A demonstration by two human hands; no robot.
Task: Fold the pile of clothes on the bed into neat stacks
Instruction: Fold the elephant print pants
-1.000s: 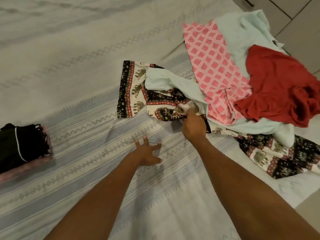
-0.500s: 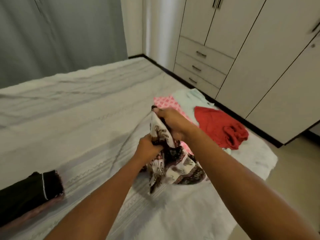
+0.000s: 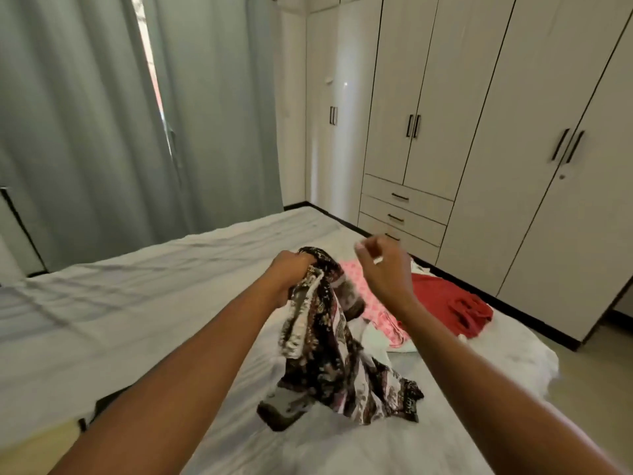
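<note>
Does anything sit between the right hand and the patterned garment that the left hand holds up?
Nothing visible does. The right hand hangs beside the patterned garment, which the left hand grips at its top; only a gap separates them. The pink garment lies lower, behind.

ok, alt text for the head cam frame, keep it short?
A person's left hand grips a bunched black-and-white patterned garment that hangs down to a pale bed. The right hand is raised beside it, fingers curled, apparently empty. A pink garment and a red garment lie unfolded behind, near white wardrobes and grey curtains.
</note>
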